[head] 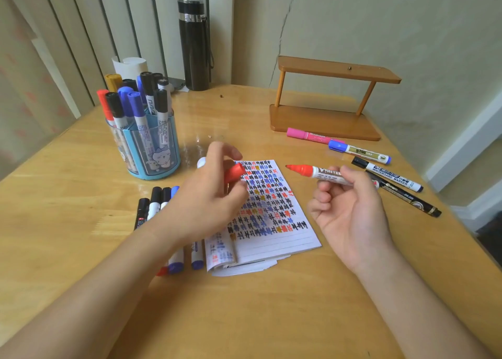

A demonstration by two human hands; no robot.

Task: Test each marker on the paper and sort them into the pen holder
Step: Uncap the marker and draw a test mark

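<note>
Red marker [323, 173], uncapped, is gripped by right hand [350, 209]; cap [234, 173] pinched in left hand [206, 203]; marking the paper [274, 217] is likely next

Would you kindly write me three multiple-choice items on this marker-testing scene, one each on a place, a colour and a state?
1. Where does the pink marker lie?
A. in the blue pen holder
B. by the brown wooden stand's base
C. on the notebook

2. What colour is the cap in the left hand?
A. red
B. blue
C. black

3. The red whiteboard marker in the right hand is:
A. capped
B. uncapped
C. lying down

Answers: B, it lies against the stand; A, the cap is red; B, its tip is bare.
</note>
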